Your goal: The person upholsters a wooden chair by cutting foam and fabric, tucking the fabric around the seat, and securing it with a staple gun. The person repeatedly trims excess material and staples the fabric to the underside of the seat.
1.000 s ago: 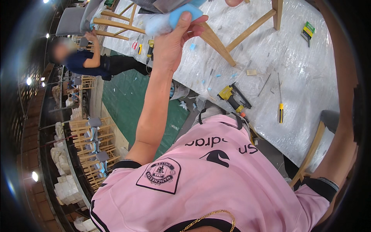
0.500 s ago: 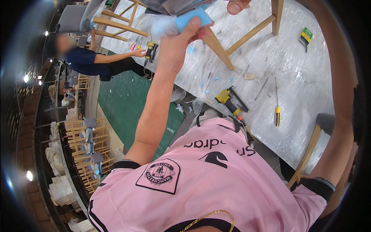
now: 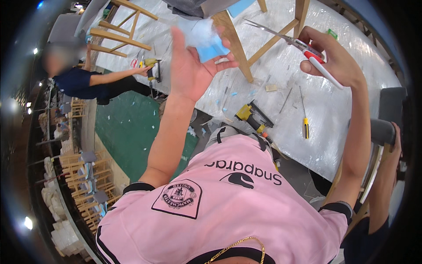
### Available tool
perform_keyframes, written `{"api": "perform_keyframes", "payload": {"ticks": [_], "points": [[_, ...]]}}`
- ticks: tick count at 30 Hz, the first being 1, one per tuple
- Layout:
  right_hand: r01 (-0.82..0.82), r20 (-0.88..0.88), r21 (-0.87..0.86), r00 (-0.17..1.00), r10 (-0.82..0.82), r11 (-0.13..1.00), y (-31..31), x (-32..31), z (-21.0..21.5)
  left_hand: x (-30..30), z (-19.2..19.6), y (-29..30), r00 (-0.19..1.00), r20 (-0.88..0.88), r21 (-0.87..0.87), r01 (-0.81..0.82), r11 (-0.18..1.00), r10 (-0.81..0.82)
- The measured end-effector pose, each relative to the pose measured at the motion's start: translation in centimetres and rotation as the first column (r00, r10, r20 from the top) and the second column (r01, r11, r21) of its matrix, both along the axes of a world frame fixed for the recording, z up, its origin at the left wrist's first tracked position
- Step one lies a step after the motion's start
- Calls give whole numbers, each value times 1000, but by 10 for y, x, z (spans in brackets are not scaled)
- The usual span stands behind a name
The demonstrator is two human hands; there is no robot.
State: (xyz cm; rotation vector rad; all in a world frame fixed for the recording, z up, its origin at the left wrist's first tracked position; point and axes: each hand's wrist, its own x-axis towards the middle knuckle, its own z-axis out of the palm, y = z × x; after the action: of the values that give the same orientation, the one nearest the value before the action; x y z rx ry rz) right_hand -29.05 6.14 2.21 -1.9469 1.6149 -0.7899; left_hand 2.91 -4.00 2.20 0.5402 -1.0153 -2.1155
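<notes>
In my left hand (image 3: 193,72), palm turned up and thumb apart, a piece of blue fabric with white fluffy wadding (image 3: 210,47) rests against curled fingers. Motion smears the wadding. My right hand (image 3: 332,55) grips scissors (image 3: 311,54) with red-and-white handles; their blades point left towards the upturned wooden chair (image 3: 235,46). Dark grey upholstery (image 3: 191,6) shows at the top edge, just above the wadding. Beside the chair leg hangs a flat blue piece (image 3: 239,7).
Plastic film covers the worktable (image 3: 290,154). On it lie a yellow-black staple gun (image 3: 252,116), a yellow-handled screwdriver (image 3: 305,125) and blue scraps. A co-worker (image 3: 94,81) at left holds another staple gun (image 3: 152,66). Another person's arm (image 3: 382,189) is at right, by a grey chair part (image 3: 380,132).
My right hand has come into clear view with the scissors. My left hand has turned palm up with the blue piece, moving slightly left and down.
</notes>
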Motion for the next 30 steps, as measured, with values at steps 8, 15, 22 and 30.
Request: {"api": "perform_keyframes", "payload": {"ticks": [8,15,22,30], "points": [[131,-80,169,990,-119,977,8,74,58,0,-18,-23,989,112,-116,-78,990,91],[277,-324,180,923,-208,944,-3,106,93,-9,-36,-23,996,-77,-73,41,996,-47],[390,-421,60,845,-331,919,3,124,103,-11,-33,-25,980,-146,-30,129,991,-132],[463,-416,58,816,-401,884,8,148,108,-6,-48,-43,962,-94,-143,243,959,-258]]}}
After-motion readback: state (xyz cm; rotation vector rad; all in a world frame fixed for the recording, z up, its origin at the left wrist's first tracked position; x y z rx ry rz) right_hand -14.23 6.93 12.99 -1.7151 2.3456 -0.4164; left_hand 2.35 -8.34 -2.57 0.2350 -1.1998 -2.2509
